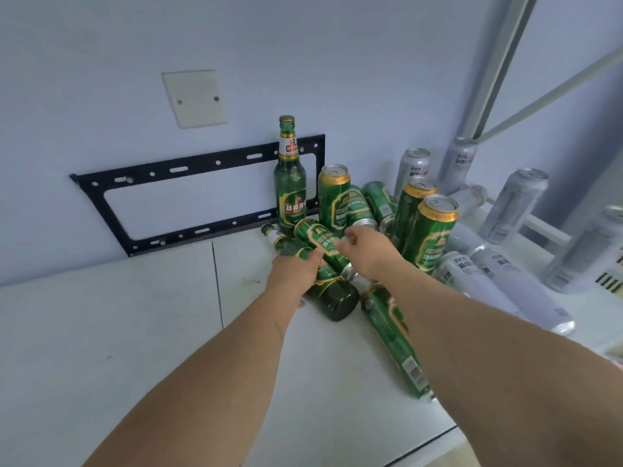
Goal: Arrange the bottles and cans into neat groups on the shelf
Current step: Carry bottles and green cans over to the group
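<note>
Two bare arms with no sleeves, no watch and no rings end in the left hand [294, 272] and right hand [365, 246].

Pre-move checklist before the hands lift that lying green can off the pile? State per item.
1. Left hand has a grip on the lying green can: ok, fingers wrap its near side.
2. Right hand on the same can: ok, fingertips touch its upper side; full closure cannot tell.
3. Can free of the pile: not ok, it rests across the lying green bottle.
4. Upright neighbours safe: not ok, the upright green can and upright bottle stand close behind.
5. Bare shelf to the left for a new group: ok.
6. Silver cans sorted: not ok, several lie down.
</note>
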